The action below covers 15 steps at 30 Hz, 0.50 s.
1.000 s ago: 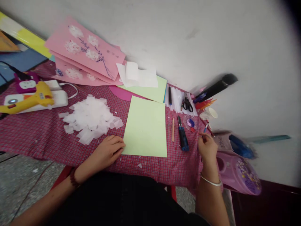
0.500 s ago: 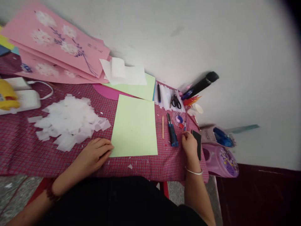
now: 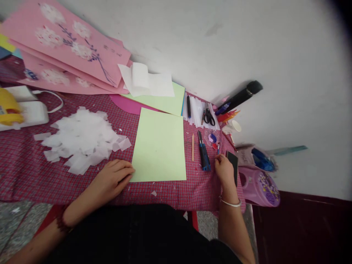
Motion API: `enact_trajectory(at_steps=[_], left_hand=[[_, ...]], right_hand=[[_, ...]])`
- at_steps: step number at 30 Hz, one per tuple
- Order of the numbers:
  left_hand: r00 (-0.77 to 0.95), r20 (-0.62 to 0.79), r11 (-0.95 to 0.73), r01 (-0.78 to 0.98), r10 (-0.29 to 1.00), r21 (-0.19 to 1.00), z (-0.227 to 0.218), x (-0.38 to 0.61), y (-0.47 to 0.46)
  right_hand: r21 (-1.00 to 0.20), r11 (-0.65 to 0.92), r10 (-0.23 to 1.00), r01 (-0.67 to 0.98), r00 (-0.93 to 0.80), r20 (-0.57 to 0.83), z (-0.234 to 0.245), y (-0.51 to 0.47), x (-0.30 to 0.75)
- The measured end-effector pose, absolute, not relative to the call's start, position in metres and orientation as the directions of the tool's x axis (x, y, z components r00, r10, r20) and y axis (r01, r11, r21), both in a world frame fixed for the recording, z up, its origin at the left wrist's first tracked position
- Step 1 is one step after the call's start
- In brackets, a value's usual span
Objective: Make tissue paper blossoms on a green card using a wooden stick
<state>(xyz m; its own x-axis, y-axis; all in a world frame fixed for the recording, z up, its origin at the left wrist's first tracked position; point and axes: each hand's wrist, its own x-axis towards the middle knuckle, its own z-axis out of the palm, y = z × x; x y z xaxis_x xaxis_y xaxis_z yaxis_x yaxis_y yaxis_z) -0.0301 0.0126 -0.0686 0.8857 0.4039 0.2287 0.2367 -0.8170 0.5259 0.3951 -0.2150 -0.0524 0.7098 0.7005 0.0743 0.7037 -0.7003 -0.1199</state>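
A light green sheet of paper point(image 3: 160, 145) lies flat on the red checked tablecloth point(image 3: 24, 172). My left hand point(image 3: 111, 179) rests open on the cloth, fingertips touching the sheet's lower left corner. My right hand point(image 3: 225, 171) sits at the table's right end with its fingers closed around a thin black rectangular object point(image 3: 233, 162). Just left of that hand lie a blue and black utility knife point(image 3: 203, 151) and a wooden pencil point(image 3: 193, 147). A heap of white tissue pieces point(image 3: 81, 137) is to the left of the green sheet.
Pink sheets with white flowers point(image 3: 68, 44) lean on the wall at the back left. Scissors point(image 3: 209, 116), a black marker point(image 3: 189, 106), a black tube point(image 3: 239, 97) and a small paper cup point(image 3: 235, 126) lie at the back right. A yellow glue gun point(image 3: 9, 110) is far left. A pink pencil case point(image 3: 260, 185) hangs off the right edge.
My right hand drew back from the small items and now holds the black rectangular object. The view swung to the right; my left hand stayed at the sheet's corner.
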Motion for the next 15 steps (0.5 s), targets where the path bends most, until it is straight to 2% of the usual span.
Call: enact_trajectory(at_steps=[11, 15], left_hand=[[0.876, 0.237, -0.787, 0.221, 0.419, 0.576, -0.059, -0.028, 0.01], [0.869, 0.196, -0.75, 0.253, 0.453, 0.611, -0.045, -0.026, 0.004]], right_hand=[[-0.074, -0.659, 0.75, 0.749, 0.661, 0.008, -0.044, -0.222, 0.395], [-0.15, -0.664, 0.74, 0.732, 0.672, 0.003, -0.05, -0.234, 0.415]])
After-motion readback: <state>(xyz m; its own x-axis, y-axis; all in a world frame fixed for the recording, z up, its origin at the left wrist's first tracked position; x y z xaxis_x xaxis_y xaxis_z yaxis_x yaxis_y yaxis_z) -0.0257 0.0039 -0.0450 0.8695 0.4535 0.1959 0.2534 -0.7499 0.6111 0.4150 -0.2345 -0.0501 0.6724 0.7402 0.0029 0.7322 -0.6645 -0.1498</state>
